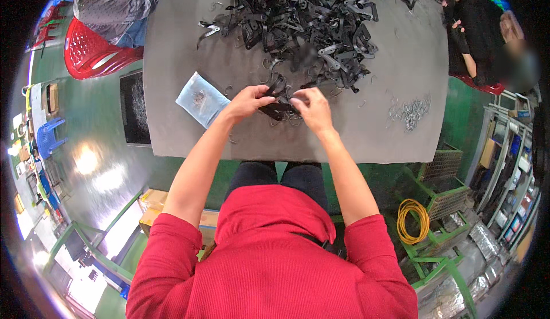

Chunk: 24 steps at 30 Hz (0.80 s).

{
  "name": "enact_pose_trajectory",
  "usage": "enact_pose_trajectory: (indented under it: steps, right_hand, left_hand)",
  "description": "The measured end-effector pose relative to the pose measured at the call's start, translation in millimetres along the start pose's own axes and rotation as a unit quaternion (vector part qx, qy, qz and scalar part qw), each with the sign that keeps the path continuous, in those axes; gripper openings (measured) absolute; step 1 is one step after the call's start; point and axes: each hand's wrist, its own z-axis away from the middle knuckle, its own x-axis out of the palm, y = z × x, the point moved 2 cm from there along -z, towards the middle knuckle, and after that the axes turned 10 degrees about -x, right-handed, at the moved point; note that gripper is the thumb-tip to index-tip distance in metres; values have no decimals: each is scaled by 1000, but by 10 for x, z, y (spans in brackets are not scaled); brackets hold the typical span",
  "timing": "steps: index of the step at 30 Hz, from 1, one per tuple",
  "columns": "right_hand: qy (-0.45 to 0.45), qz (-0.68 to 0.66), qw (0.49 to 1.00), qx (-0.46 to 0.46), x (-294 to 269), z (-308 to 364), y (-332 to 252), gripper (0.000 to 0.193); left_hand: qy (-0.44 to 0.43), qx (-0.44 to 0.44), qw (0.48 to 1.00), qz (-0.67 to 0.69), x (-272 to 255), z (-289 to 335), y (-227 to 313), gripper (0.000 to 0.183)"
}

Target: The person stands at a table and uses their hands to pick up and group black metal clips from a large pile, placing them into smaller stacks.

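A black, curved, smooth-looking clamp part is between the two hands, above the near half of a matte grey counter. The left hand has its fingers brought narrowly together on the part's edge. The right hand is just beside the part, thumb and forefinger bent with a small gap; whether they grip anything I cannot tell. Thin, curved silvery wire pieces lie scattered under and near the hands.

Just beyond spreads a tangled heap of black, angular clamp parts, some with a dull metallic sheen. To the left, a pale-blue, flat, rectangular packet lies aslant; small metal bits show at its middle, whether on it or inside I cannot tell. To the right sits a loose cluster of bent silvery wires.

Past the counter's left edge, a black rectangular tray bears fine wiry pieces. Lower right stand grey wire-mesh baskets, near a coiled yellow hose.
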Motion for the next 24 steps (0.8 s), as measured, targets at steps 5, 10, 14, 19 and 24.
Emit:
enact_pose_trajectory:
  steps: [5,10,14,19,24]
  right_hand:
    - [-77,-449,828,327,330,47,28,23]
    - [-56,-536,795,279,419,159,-73,27]
    - [-87,-509,794,320,346,180,32,26]
    - [-112,-472,828,282,416,158,41,24]
    - [-65,-520,794,307,571,134,51,24]
  left_hand:
    - [-105,3,991,82,-40,96,-54,26]
    - [-99,-53,990,84,-4,212,-203,26]
    - [-41,-4,987,153,-15,180,-309,24]
    - [16,60,998,-32,-9,199,-341,23]
    - [-50,-39,991,120,82,288,-245,21]
